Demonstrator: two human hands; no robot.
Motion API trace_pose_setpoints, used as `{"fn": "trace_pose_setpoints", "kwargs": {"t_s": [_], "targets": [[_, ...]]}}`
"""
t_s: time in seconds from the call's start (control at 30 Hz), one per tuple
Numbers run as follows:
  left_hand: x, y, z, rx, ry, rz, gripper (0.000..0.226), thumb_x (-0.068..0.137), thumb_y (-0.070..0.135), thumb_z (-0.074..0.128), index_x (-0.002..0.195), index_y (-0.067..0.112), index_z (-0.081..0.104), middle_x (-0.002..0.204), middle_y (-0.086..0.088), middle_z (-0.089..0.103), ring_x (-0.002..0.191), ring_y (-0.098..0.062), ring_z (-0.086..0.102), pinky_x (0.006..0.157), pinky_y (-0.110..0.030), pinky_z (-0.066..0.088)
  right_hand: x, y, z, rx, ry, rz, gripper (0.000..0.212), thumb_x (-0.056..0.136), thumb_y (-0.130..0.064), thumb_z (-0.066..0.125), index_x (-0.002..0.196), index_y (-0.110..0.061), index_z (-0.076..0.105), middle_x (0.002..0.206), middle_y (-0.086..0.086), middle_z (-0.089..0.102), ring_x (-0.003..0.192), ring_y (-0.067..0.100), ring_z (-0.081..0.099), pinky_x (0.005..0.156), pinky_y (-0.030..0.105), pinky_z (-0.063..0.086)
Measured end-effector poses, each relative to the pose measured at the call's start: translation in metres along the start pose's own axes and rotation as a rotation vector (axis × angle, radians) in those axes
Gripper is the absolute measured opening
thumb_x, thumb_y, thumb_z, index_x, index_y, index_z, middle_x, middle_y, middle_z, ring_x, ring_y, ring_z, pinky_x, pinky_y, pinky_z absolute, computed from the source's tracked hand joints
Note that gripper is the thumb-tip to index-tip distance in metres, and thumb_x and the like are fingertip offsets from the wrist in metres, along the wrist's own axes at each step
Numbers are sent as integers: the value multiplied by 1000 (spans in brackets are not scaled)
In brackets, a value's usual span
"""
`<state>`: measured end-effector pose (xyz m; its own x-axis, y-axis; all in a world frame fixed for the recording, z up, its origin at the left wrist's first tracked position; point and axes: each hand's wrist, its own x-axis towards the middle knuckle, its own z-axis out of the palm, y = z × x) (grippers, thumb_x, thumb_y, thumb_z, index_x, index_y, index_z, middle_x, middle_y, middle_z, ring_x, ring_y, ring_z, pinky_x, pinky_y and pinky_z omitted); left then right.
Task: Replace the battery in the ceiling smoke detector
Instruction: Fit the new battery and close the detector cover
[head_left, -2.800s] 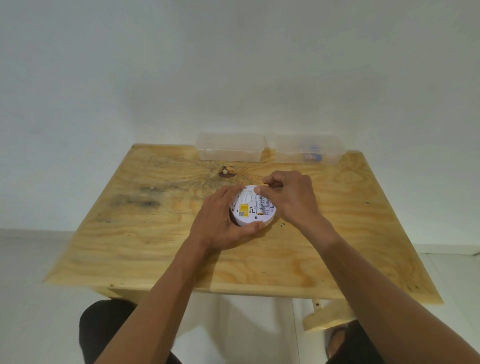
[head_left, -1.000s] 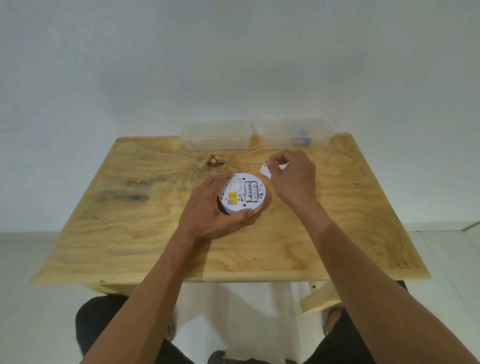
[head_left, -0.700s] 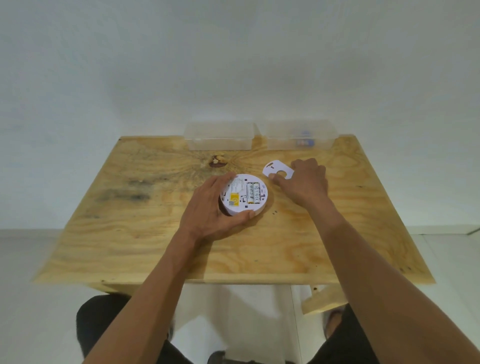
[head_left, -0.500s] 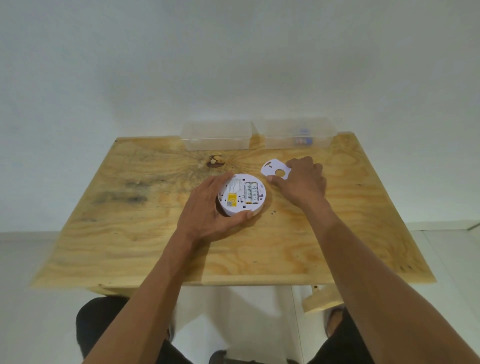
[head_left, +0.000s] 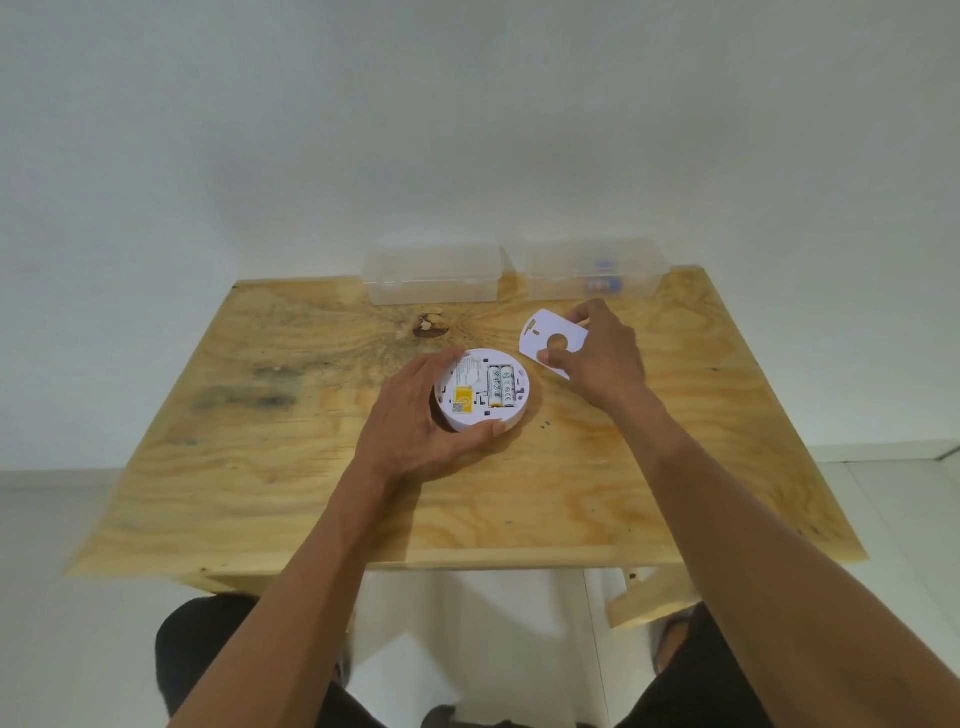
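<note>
At frame centre on a plywood table (head_left: 260, 467), the left hand (head_left: 415, 431) cups a small, rigid white smoke detector (head_left: 480, 389), likely light, its two batteries (head_left: 501, 385) exposed for fingertip prying, while the right hand (head_left: 602, 358) pinches its thin cover plate (head_left: 548, 340).

A pale, unpainted plywood worktop (head_left: 597, 483) with bold swirling grain, a dark knot and grey smudges on its left half stands against a plain white wall (head_left: 467, 130). Even, soft light fills the room and casts faint shadows. Below the worktop's near edge lies a floor of light grey tiles (head_left: 893, 499), with a wooden leg brace (head_left: 649, 597) showing underneath.
</note>
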<state>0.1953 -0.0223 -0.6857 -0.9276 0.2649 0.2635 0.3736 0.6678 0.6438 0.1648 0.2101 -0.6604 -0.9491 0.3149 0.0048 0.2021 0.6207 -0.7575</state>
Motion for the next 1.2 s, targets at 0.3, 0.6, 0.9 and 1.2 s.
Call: {"fn": "trace_pose_setpoints", "kwargs": {"t_s": [0.3, 0.6, 0.9, 1.2], "targets": [[-1, 1, -1, -20, 0, 0, 93, 65, 73, 72, 142, 26, 50, 132, 6, 60, 114, -8, 55, 101, -38, 49, -5, -4, -24, 414, -60, 113, 27, 74, -13, 84, 95, -11, 67, 96, 11, 73, 79, 26, 71, 52, 29, 51], [0, 3, -3, -70, 14, 11, 89, 62, 72, 75, 136, 26, 55, 121, 15, 60, 108, -7, 59, 94, -34, 52, -24, -42, -25, 193, -270, -185, 14, 74, -8, 82, 87, -11, 77, 85, -3, 75, 79, 6, 66, 69, 26, 51], [2, 2, -8, -180, -12, -65, 92, 52, 72, 80, 132, 34, 56, 122, 16, 63, 107, -4, 63, 90, -34, 56, -29, -62, -7, -99, -389, -414, 22, 75, -31, 85, 92, -18, 79, 92, -12, 73, 91, 1, 64, 71, 14, 40], [1, 0, -6, -193, -9, -74, 93, 53, 72, 82, 133, 32, 56, 123, 15, 62, 108, -5, 63, 91, -37, 57, -28, -77, -19, -543, -586, -531, 65, 72, -45, 84, 130, -24, 63, 129, -1, 60, 103, 18, 52, 78, 31, 42]]}}
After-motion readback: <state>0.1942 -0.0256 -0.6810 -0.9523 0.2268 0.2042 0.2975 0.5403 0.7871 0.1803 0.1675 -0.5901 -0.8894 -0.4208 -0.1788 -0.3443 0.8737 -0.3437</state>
